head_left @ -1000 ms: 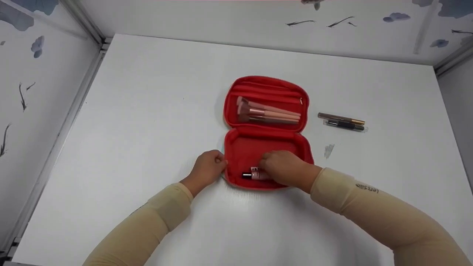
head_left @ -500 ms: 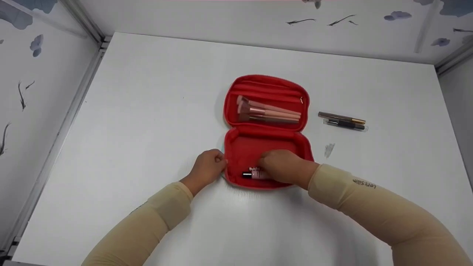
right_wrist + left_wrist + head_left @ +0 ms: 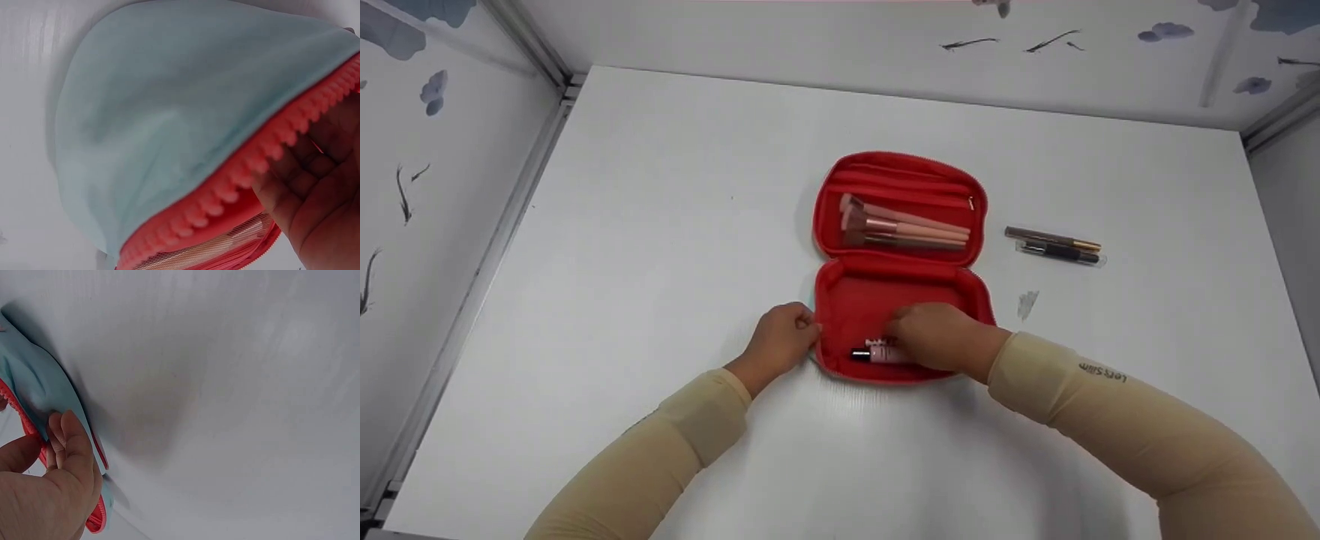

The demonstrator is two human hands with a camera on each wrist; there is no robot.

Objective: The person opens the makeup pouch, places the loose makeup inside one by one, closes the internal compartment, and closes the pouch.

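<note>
A makeup bag (image 3: 847, 300), red inside, lies unzipped and spread flat in the head view; its pale blue outside (image 3: 34, 365) fills part of the left wrist view. My left hand (image 3: 781, 339) pinches the bag's left edge, thumb on the red zipper side and fingers against the blue fabric. Inside the lower half, my right hand (image 3: 941, 337) reaches down with fingertips hidden. A pale pink tube (image 3: 887, 355) with a black cap lies partly under it, beside a small light patterned item (image 3: 874, 343). I cannot tell whether the right fingers grip anything.
Several makeup brushes (image 3: 922, 226) lie in the bag's upper half. To its right on the white table (image 3: 660, 187) are a brown-and-gold cosmetic pencil (image 3: 1046, 238), a black pencil in clear wrap (image 3: 1061, 253) and a small greyish flat piece (image 3: 1027, 304). Panels border the table.
Almost nothing differs. The right hand shifts very slightly within the lower half, and the small patterned item beside the tube shows slightly differently. The left hand stays at the bag's edge.
</note>
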